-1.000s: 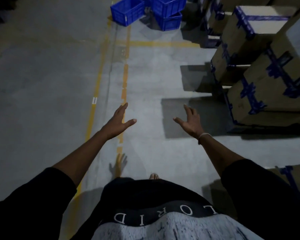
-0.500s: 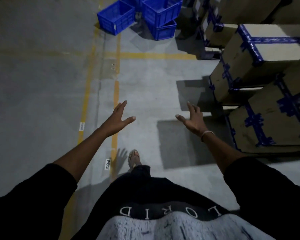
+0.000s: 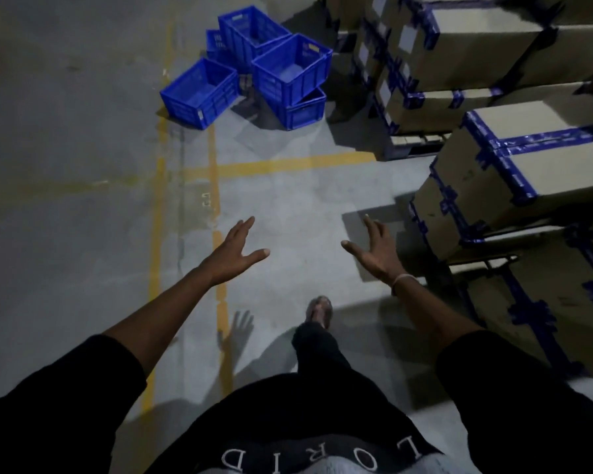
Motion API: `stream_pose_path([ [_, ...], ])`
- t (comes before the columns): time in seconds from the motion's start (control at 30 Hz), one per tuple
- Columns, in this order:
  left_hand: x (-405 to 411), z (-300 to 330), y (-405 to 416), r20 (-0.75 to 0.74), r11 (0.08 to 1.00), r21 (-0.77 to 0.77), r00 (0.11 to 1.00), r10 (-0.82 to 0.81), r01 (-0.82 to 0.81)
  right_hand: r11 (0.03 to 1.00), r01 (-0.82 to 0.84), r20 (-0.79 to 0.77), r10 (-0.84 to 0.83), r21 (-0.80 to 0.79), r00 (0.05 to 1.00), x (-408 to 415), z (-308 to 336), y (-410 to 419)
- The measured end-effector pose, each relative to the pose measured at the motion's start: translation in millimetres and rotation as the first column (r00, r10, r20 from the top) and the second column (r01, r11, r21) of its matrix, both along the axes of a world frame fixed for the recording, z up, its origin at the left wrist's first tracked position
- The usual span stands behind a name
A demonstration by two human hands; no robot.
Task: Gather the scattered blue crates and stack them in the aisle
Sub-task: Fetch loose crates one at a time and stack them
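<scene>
Both hands are out front and holding nothing: left hand (image 3: 231,253) with fingers spread, right hand (image 3: 377,252) same deal. The blue crates (image 3: 250,68) sit bunched on the floor (image 3: 83,217) well ahead, one stacked on another, just beside the taped boxes (image 3: 514,179) on the right.

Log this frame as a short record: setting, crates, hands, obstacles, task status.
setting: warehouse floor with yellow lines
crates: blue crates clustered ahead, one pair stacked
left hand: open, empty
right hand: open, empty
obstacles: taped cardboard boxes on the right
task status: no crate held yet
</scene>
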State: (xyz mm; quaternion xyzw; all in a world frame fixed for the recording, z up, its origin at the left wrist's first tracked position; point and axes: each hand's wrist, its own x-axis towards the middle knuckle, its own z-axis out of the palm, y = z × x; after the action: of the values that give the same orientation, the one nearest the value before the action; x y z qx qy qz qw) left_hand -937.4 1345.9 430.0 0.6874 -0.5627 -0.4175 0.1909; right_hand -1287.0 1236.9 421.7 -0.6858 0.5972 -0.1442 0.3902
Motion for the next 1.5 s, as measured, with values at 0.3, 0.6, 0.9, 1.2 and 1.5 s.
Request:
stream_pose_path([
  [0.3,49.1,-1.8,-223.8,-0.051,0.996,-0.017,0.994,0.092,-0.093,0.998,-0.034,-0.053,0.032,-0.043,0.998,54.1,-3.3,-236.9],
  [0.6,78.3,2.8,-413.3,-0.069,0.989,-0.047,0.988,0.135,-0.138,0.995,-0.085,-0.049,0.082,-0.057,0.995,87.7,15.9,-431.0],
  [0.9,121.3,-18.1,-614.0,-0.089,0.992,-0.035,0.989,0.119,-0.123,0.991,-0.104,-0.076,0.098,-0.081,0.992,131.9,-2.3,-634.4],
  [1.2,189.0,-27.0,-826.5,-0.116,0.995,0.042,0.988,0.100,-0.096,0.996,-0.082,-0.044,0.081,-0.023,0.996,205.1,3.5,-834.7],
  [1.5,222.3,-24.1,-983.9,-0.088,0.993,0.064,0.991,0.103,-0.098,0.990,-0.137,-0.057,0.134,-0.037,0.989,256.0,4.1,-1007.9],
])
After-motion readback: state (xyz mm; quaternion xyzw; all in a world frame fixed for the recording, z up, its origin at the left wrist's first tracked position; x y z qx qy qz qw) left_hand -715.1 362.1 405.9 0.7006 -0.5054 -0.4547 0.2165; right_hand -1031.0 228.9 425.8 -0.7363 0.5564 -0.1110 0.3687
